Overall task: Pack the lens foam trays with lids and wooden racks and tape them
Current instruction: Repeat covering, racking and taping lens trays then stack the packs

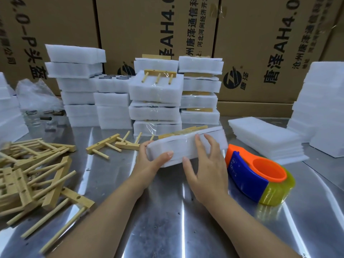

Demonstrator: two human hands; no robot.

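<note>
Bare forearms reach up from the lower edge over the shiny metal worktop point(167, 220). Ahead of them the left hand point(149, 157) grips the left end of a white foam tray pack point(188, 148), thumb pressed on its near face and fingers curled round the far side. The right hand point(206, 174) is spread wide, its straight fingers laid against the same near face over a strip of clear tape point(186, 143) (a glossy sheen shows between the two hands). The pack is tilted, with its near face turned up toward the camera, and a pale wooden rack point(183, 132) lies along its upper far edge. I cannot tell whether its lower edge touches the worktop.

Just right of the right hand an orange-and-blue tape dispenser point(251, 174) lies on its side, with a yellowish tape roll point(275, 192) at its near end. Beyond it, further right, sits a flat stack of thin white foam lids point(264, 138). Left of the left hand sprawls a loose heap of wooden racks with dowel pegs point(37, 175), and two more loose racks point(111, 144) lie just beyond that hand. Behind both hands stand stacks of taped foam packs point(156, 97), some with racks on top, and brown cardboard cartons printed in black point(158, 25) fill the back.
</note>
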